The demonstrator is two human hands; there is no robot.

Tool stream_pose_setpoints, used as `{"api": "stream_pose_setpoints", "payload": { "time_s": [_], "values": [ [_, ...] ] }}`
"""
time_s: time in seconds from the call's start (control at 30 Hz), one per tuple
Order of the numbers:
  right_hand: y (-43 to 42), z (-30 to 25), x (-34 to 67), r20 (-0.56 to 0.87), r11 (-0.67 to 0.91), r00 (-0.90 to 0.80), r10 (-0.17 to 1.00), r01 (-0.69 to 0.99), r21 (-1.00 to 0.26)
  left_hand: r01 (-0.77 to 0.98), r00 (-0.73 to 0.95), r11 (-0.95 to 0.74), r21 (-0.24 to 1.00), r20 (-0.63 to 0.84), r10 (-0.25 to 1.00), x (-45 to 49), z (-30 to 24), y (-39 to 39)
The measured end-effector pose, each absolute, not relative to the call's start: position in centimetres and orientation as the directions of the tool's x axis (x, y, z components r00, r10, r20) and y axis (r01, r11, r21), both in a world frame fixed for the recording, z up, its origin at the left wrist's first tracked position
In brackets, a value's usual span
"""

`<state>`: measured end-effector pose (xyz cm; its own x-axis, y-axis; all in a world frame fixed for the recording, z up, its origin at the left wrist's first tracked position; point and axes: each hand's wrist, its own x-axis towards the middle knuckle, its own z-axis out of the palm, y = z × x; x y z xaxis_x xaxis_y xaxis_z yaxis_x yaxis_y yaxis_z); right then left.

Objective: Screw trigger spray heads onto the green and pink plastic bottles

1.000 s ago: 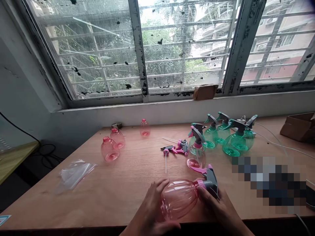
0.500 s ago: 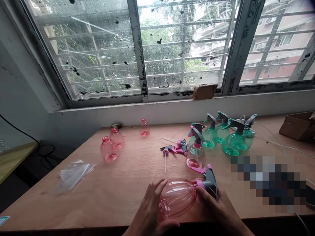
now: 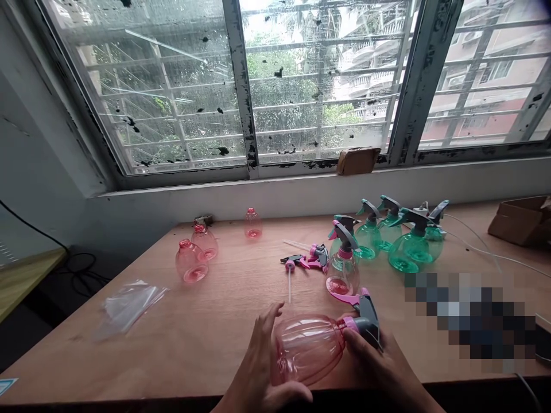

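Observation:
A clear pink spray bottle (image 3: 307, 347) lies sideways in the air over the table's front edge, its grey and pink trigger head (image 3: 365, 318) pointing right. My right hand (image 3: 372, 355) grips it at the neck, thumb on the pink collar. At the base end is my left hand (image 3: 264, 355), fingers stretched up and thumb spread below; whether the palm touches the bottle I cannot tell. Just beyond stands another pink spray bottle (image 3: 342, 272) with its head fitted. Loose pink and grey trigger heads (image 3: 316, 258) with dip tubes lie beside it.
Three pink bottles without heads, one being the front-left bottle (image 3: 189, 264), stand at the back left. Several green spray bottles (image 3: 408, 252) are grouped at the back right. Clear plastic bags (image 3: 133, 304) lie left; a cardboard box (image 3: 520, 221) sits far right, near a blurred patch.
My left hand has loosened from the bottle's base, its fingers spreading and shifting slightly left. The right hand keeps its grip at the neck.

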<state>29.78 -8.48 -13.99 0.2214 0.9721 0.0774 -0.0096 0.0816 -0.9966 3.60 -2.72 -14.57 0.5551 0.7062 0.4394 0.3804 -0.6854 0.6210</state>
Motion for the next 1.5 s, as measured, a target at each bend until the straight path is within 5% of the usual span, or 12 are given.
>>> {"api": "stream_pose_setpoints", "payload": {
  "time_s": [0.23, 0.43, 0.57, 0.9, 1.27, 1.5],
  "values": [
    [-8.4, -13.9, 29.9, 0.055, 0.059, 0.21, 0.976, -0.012, -0.998, 0.315, 0.627, -0.782, 0.538, 0.5, 0.597, 3.7, -14.0, -2.9],
    [-8.6, -13.4, 29.9, 0.071, 0.07, 0.182, 0.981, 0.01, -0.997, 0.258, 0.64, -0.568, 0.781, 0.302, 0.706, 3.2, -12.8, -2.9],
    [-8.7, -13.2, 29.7, 0.093, 0.088, 0.194, 0.977, 0.034, -0.996, 0.207, 0.661, -0.505, 0.838, 0.261, 0.703, 3.0, -13.0, -2.7],
    [-8.6, -13.9, 29.9, 0.079, 0.084, 0.189, 0.979, -0.014, -0.996, 0.271, 0.637, -0.731, 0.626, 0.453, 0.624, 3.5, -14.3, -2.8],
    [-8.8, -13.1, 29.9, 0.069, 0.069, 0.168, 0.983, 0.004, -0.998, 0.242, 0.662, -0.486, 0.84, 0.224, 0.716, 3.0, -12.6, -3.2],
    [-8.7, -13.4, 29.8, 0.08, 0.088, 0.173, 0.982, -0.039, -0.995, 0.254, 0.66, -0.644, 0.721, 0.357, 0.661, 3.5, -13.5, -2.8]
  ]
}}
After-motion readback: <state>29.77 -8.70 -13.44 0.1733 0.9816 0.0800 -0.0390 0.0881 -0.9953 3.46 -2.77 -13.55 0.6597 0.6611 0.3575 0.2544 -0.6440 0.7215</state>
